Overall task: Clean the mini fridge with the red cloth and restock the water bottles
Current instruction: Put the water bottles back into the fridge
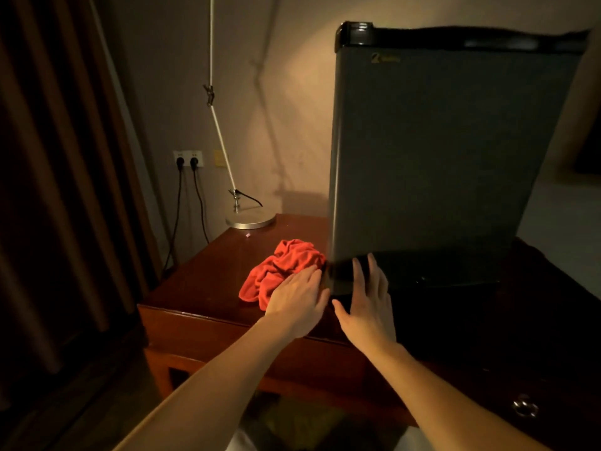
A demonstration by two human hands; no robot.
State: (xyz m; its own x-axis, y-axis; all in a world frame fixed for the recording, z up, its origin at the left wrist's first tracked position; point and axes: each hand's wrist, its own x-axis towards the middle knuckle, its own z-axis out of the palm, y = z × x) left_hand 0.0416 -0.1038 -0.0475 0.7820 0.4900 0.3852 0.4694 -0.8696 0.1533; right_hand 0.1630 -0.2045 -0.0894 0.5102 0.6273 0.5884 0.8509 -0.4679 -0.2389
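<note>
The mini fridge [439,151] stands upright on a dark wooden surface [208,288], its grey door facing the camera and blurred along its lower edge; whether the door sits fully flush cannot be told. Just to the left of the fridge, at its lower corner, the red cloth [279,271] lies crumpled in a heap on the surface, its right edge close to or touching the fridge's base.

The left hand [297,301] reaches in below and left of the fridge's lower left corner, fingers fairly straight and together, lying over the near right part of the cloth, with the fingertips ending at the fridge's corner. It curls around nothing that can be seen; whether it presses on the cloth or only hovers over it cannot be told. The right hand [367,304] is flat and spread, fingers straight and pointing up, in front of the lower left part of the fridge door, gripping nothing.

Further left of the fridge and behind the cloth, a round metal lamp base [250,219] rests on the surface, its thin white arm rising toward the wall. Beyond that, a wall socket [188,158] holds two black plugs, and a dark curtain [55,190] hangs at the far left. No water bottles are in view.
</note>
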